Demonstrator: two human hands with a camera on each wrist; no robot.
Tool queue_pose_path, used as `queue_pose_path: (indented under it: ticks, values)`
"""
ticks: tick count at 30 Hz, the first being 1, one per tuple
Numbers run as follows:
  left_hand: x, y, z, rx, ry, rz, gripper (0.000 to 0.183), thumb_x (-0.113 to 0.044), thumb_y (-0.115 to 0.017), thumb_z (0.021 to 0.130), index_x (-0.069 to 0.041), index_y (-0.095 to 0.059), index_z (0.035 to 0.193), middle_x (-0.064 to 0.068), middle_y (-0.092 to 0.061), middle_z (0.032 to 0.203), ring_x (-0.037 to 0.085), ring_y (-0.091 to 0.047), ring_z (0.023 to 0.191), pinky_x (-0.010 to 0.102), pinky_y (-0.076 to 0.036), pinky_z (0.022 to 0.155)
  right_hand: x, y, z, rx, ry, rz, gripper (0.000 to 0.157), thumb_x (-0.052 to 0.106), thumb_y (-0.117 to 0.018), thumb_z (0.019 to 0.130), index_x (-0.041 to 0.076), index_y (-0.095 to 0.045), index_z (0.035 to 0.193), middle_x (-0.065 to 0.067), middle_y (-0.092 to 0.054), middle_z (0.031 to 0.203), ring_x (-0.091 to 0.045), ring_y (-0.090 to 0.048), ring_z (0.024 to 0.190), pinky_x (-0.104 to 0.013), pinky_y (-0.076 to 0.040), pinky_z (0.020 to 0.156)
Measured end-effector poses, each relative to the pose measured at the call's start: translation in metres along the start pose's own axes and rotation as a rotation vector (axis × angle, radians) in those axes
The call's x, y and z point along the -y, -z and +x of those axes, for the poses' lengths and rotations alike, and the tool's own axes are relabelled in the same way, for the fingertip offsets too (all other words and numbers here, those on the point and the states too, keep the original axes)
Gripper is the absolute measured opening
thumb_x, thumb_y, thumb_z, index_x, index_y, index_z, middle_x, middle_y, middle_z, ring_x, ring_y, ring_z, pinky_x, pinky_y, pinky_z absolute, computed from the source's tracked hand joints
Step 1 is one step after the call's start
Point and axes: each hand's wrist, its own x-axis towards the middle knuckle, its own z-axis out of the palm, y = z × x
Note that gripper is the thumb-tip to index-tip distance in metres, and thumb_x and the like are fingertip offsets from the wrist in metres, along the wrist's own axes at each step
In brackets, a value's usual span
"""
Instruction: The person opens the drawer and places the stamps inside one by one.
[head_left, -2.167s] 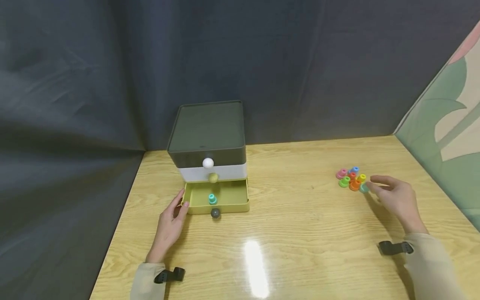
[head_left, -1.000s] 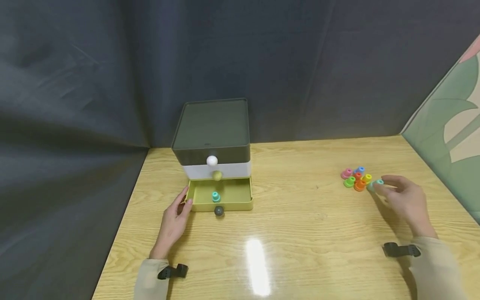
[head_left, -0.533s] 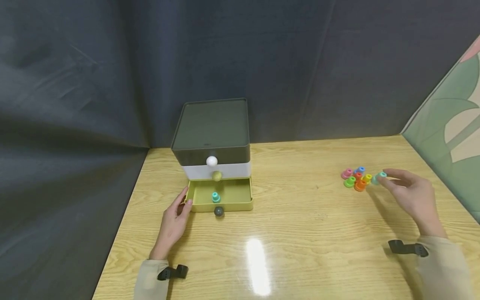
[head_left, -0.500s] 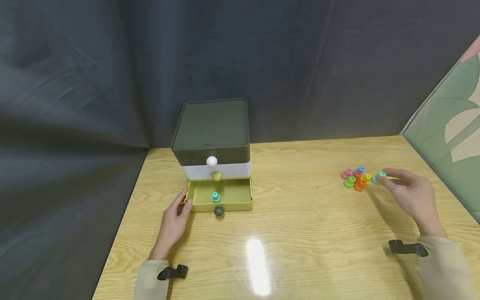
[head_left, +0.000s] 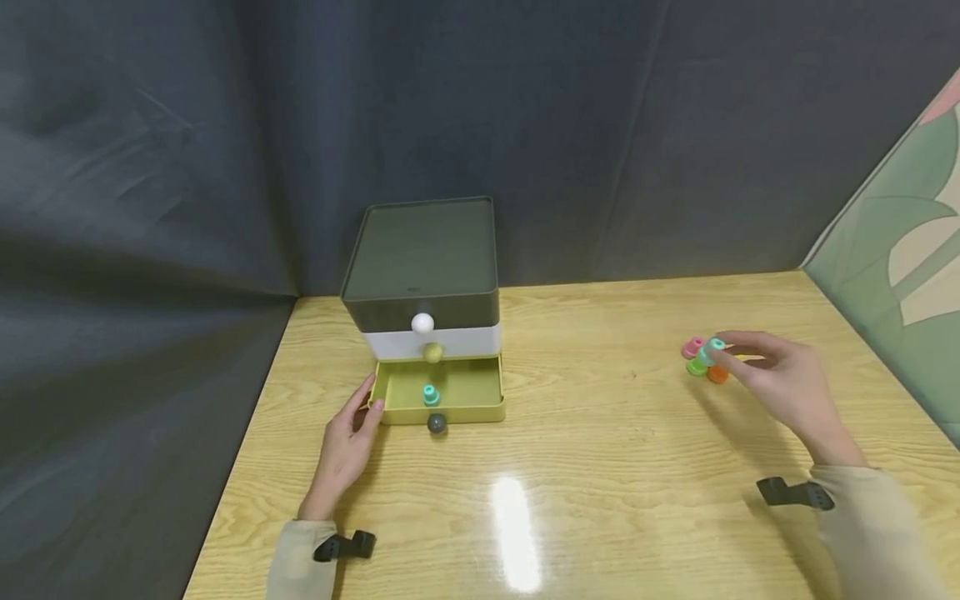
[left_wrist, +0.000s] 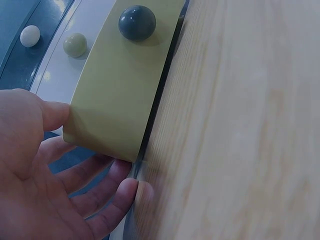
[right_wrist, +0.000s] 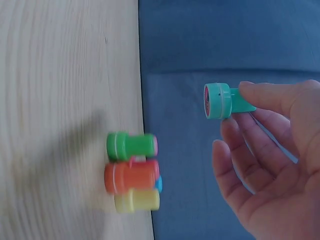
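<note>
My right hand [head_left: 787, 387] pinches a teal toy stamp [right_wrist: 220, 101] by its narrow handle between thumb and fingers. It is raised off the table, with its round stamp face showing in the right wrist view. Below it stand other stamps: a green stamp [right_wrist: 131, 146], an orange stamp [right_wrist: 131, 177], a yellow stamp [right_wrist: 137, 200] and a pink stamp [head_left: 692, 347]. Red and blue ones are mostly hidden. My left hand [head_left: 347, 450] grips the left front corner of the pulled-out olive drawer [left_wrist: 112, 95], thumb at its edge. Inside the drawer stands another teal stamp [head_left: 431, 395].
The drawer belongs to a small cabinet [head_left: 423, 250] with a dark top drawer and a white middle one, each with a round knob. A dark curtain [head_left: 562, 142] hangs behind the wooden table [head_left: 600, 467]. A patterned cloth [head_left: 892, 275] borders the right side.
My right hand has picked the teal stamp off the table beside the cluster, lifted it, and moved it left over the other stamps. My left hand has stayed on the drawer.
</note>
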Motion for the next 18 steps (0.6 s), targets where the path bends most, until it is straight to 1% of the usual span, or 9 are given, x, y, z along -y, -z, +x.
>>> queue_pose_path:
  ticks: [5,9,11,14,16,18]
  values:
    - [0.000,0.000,-0.001,-0.012,-0.006,0.008,0.057,-0.038,-0.050,0.114,-0.020,-0.038,0.167,0.023,-0.057,0.155,0.038,-0.062,0.132,0.057,-0.049,0.111,0.014,-0.010,0.002,0.069,0.014,0.031,0.044,0.040,-0.078,0.098,0.010,-0.075,0.131,0.041,-0.065,0.103,0.009,-0.071,0.084,-0.014,-0.054,0.070]
    - [0.002,0.000,0.000,-0.008,-0.001,0.009,0.059,-0.040,-0.049,0.114,-0.020,-0.037,0.168,0.023,-0.057,0.154,0.039,-0.062,0.132,0.057,-0.048,0.111,0.026,-0.019,0.002,0.086,0.048,0.024,0.044,0.041,-0.077,0.099,0.012,-0.075,0.133,0.037,-0.066,0.107,0.009,-0.069,0.088,-0.015,-0.054,0.071]
    - [0.002,0.000,0.000,-0.002,0.004,0.008,0.059,-0.040,-0.049,0.114,-0.021,-0.036,0.168,0.023,-0.056,0.155,0.039,-0.061,0.133,0.057,-0.048,0.112,0.032,-0.025,0.002,0.086,0.066,0.014,0.042,0.041,-0.077,0.099,0.015,-0.077,0.131,0.029,-0.072,0.111,0.009,-0.068,0.090,-0.016,-0.055,0.072]
    - [0.002,0.001,0.000,0.003,0.010,0.009,0.059,-0.041,-0.049,0.114,-0.021,-0.035,0.168,0.023,-0.056,0.156,0.039,-0.060,0.135,0.057,-0.047,0.114,0.040,-0.033,0.002,0.096,0.088,0.011,0.039,0.040,-0.079,0.098,0.017,-0.078,0.129,0.008,-0.079,0.118,0.007,-0.068,0.090,-0.018,-0.055,0.072]
    - [0.002,0.001,0.001,0.003,0.009,0.010,0.059,-0.041,-0.049,0.114,-0.021,-0.036,0.168,0.023,-0.055,0.156,0.040,-0.060,0.136,0.057,-0.047,0.114,0.046,-0.038,0.002,0.107,0.107,0.018,0.036,0.037,-0.079,0.098,0.017,-0.079,0.127,-0.005,-0.080,0.122,0.006,-0.070,0.089,-0.020,-0.056,0.072]
    - [0.001,0.000,0.000,0.001,0.005,0.010,0.059,-0.041,-0.049,0.114,-0.021,-0.036,0.168,0.023,-0.055,0.157,0.040,-0.060,0.136,0.057,-0.047,0.114,0.050,-0.044,0.002,0.130,0.136,0.028,0.034,0.034,-0.079,0.098,0.015,-0.079,0.127,-0.011,-0.079,0.124,0.003,-0.071,0.089,-0.021,-0.057,0.073]
